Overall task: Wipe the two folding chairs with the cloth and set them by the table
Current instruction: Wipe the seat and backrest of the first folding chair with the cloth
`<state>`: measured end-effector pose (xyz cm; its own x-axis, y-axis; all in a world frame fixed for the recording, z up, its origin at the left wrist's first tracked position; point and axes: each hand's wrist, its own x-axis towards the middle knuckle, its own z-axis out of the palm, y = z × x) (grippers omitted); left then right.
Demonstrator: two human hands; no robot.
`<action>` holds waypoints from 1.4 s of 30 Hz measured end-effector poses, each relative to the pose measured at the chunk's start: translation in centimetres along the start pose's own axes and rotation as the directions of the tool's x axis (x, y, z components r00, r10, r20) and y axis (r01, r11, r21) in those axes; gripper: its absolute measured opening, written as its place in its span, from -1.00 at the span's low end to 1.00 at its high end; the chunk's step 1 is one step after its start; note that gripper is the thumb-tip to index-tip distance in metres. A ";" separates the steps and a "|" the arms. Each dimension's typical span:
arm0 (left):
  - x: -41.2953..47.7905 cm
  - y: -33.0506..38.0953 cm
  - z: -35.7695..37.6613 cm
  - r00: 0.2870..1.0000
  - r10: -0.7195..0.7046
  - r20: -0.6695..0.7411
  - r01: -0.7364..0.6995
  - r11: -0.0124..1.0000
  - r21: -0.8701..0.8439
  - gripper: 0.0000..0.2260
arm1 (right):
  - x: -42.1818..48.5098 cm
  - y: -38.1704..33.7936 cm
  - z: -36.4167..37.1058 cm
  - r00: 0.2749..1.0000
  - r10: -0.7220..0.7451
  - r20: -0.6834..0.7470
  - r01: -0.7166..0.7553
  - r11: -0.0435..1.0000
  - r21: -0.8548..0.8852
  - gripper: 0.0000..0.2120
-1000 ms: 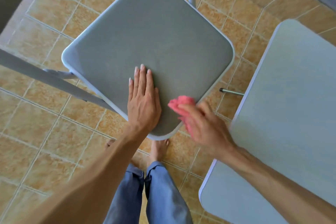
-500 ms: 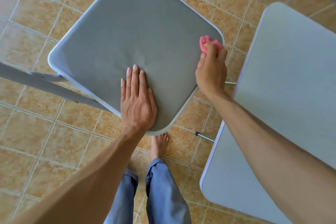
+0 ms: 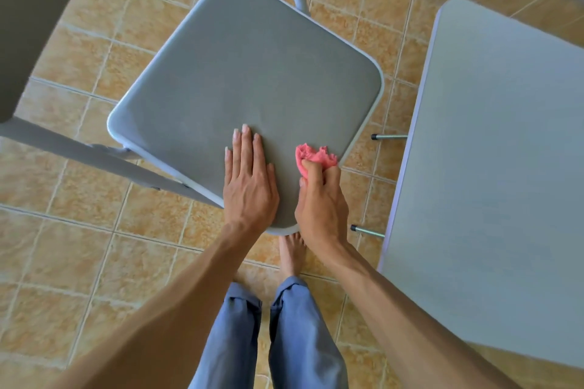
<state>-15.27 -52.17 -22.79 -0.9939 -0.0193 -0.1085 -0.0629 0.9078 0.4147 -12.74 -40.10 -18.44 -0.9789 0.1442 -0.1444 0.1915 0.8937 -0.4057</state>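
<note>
1. Pink cloth (image 3: pixel 314 156) is held bunched in the right hand (image 3: pixel 320 202), whose fingers and thumb are curled tightly round it. The wad is pressed against the near right edge of the grey seat (image 3: pixel 268 57) of a folding chair (image 3: pixel 221 79).
2. The left hand (image 3: pixel 249 186) is laid flat on the seat just beside the right hand, with the fingers straight and close together. Nothing is gripped by it, and the chair is judged to be steadied under its weight.
3. The step in hand is judged to be the wiping of this chair's seat. Only one chair can be made out with certainty, and a second is not seen. How much of the seat has been covered cannot be told from the surface.
4. A pale table (image 3: pixel 489 167) is seen to the right, near the chair but apart from it, with a strip of tiled floor (image 3: pixel 79 246) between them. The chair is turned at an angle to the table's edge.
5. For the next move, the cloth would need to be drawn across the seat under even pressure. The left hand would need to be shifted so that the patch beneath it is reached.
6. The grey frame tubes (image 3: pixel 94 156) and the back are likely left to be wiped. Setting the chair squarely by the table is not yet done.
</note>
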 end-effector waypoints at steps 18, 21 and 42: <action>-5.9 -5.2 -5.1 0.955 0.040 0.293 -0.067 0.994 0.083 -0.49 | -7.0 -4.5 0.7 0.983 0.143 0.116 -0.153 0.985 0.084 -0.63; -5.4 -4.6 -6.7 0.946 0.020 0.324 -0.041 0.998 0.058 -0.49 | -7.9 -5.1 0.9 0.948 0.044 0.314 -0.114 0.971 0.208 -0.67; 12.2 -3.7 -39.2 0.851 0.428 -0.304 -0.407 0.904 0.134 -0.71 | 4.7 -21.8 -13.4 0.966 0.038 0.255 -0.254 0.311 0.916 -0.73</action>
<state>-30.74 -72.15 9.78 -0.9002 0.2447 0.3602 0.3595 0.8844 0.2976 -22.50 -53.25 1.79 -0.9204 0.0652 -0.3856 0.3732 -0.1482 -0.9158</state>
